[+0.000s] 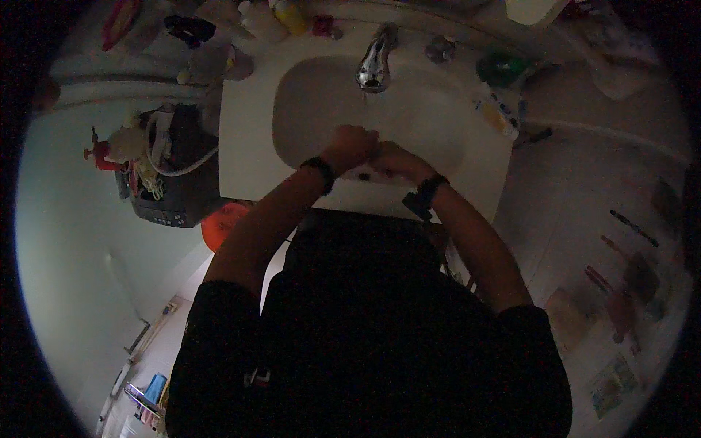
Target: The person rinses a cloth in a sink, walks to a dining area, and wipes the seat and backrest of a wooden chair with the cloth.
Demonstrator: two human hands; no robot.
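Observation:
In the dim head view, my left hand (350, 147) and my right hand (398, 159) touch each other over the near part of a white washbasin (317, 87). The fingers look curled, but blur and shadow hide how they are set and whether anything small lies between them. A chrome faucet (373, 71) stands beyond the hands, its spout pointing towards me. Each wrist wears a dark band; the right one also has a small dark block (418, 205) at it, over the basin's front rim.
Left of the basin stands a dark container (181, 191) with a pale hose, above an orange-red round object (223, 223). A green item (501, 68) and a small packet (497, 116) lie on the right rim. Bottles, one yellow-topped (290, 16), line the back.

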